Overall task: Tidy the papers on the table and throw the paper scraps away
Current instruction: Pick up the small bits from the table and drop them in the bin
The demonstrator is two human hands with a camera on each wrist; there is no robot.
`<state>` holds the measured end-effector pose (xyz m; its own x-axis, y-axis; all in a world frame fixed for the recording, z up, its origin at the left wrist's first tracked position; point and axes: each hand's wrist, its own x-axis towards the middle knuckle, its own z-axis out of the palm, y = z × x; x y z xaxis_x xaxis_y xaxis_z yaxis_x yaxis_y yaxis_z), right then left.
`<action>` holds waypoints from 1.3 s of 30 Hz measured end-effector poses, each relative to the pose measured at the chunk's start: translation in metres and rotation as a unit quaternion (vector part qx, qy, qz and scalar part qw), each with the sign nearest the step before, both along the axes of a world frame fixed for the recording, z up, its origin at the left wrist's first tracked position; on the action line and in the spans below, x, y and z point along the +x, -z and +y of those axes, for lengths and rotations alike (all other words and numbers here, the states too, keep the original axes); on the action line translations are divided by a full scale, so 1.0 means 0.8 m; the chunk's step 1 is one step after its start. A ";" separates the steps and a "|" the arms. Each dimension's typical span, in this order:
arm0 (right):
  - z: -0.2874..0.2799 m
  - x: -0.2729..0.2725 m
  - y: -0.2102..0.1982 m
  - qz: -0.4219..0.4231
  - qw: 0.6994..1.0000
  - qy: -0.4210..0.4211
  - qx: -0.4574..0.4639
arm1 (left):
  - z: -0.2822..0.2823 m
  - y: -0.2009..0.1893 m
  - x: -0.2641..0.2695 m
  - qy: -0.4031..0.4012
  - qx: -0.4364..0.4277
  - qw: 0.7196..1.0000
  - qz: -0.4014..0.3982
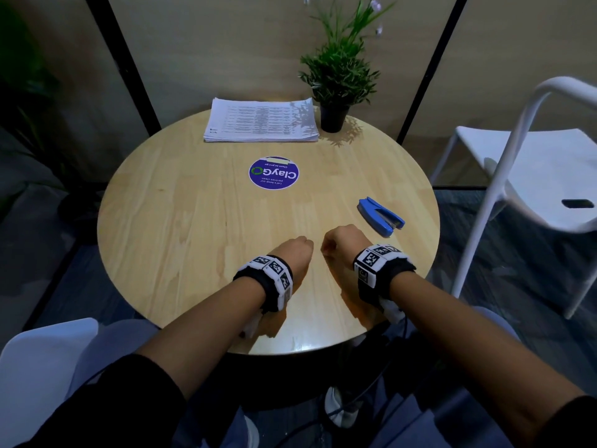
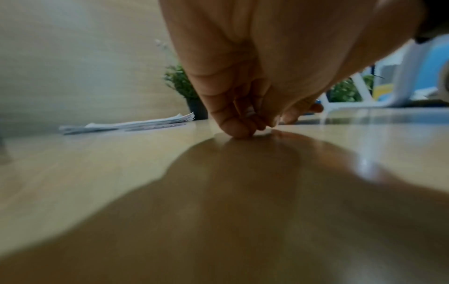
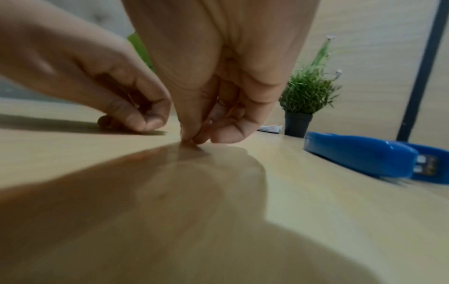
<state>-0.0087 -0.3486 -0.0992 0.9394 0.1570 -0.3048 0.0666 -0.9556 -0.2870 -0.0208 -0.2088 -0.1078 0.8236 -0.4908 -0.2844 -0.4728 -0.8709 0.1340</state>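
Item 1, paper stack (image 1: 261, 120): squared into 1 neat pile at the far edge of the round table (image 1: 181, 227), just beside the potted plant (image 1: 336, 76). Tidying appears done.

Item 2, paper scraps: none plainly visible on the tabletop in the head view. A small pale fleck shows between the curled fingers (image 2: 233, 123) of the left hand in the left wrist view; whether it is a scrap cannot be told.

Item 3, left hand (image 1: 292, 253): fingers curled under, tips down on the wood near the front edge. Contents uncertain.

Item 4, right hand (image 1: 342, 242): just beside the left, apart from it; thumb and fingers (image 3: 192, 134) drawn together in a pinch at the surface. Held object too small to confirm.

Item 5, blue stapler (image 1: 381, 216): lying near the right hand, untouched.

Status, as judged: stacking complete; last scraps probably being gathered; disposal outstanding. No bin in view.
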 end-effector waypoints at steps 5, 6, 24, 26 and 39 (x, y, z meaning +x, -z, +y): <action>0.018 -0.007 -0.003 -0.035 0.993 -0.057 -0.095 | 0.024 0.001 0.006 -0.063 -0.082 0.995 0.008; 0.022 -0.008 -0.003 -0.034 0.991 -0.077 -0.107 | 0.028 0.000 0.006 -0.068 -0.090 0.994 0.006; 0.016 -0.011 0.008 0.001 0.995 0.096 -0.041 | 0.107 -0.045 -0.006 -0.120 -0.114 0.986 -0.007; 0.012 -0.013 0.000 -0.019 0.989 0.141 0.034 | 0.121 -0.054 -0.008 -0.122 -0.109 0.986 -0.017; 0.261 -0.062 -0.093 -0.011 0.973 -0.052 0.225 | 0.317 -0.110 -0.079 -0.231 -0.145 0.960 -0.068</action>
<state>-0.0585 -0.1395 -0.0247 0.9166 0.3647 -0.1640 0.1667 -0.7212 -0.6723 -0.0838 0.0451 -0.0197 0.9921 -0.1064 -0.0662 -0.0750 -0.9274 0.3664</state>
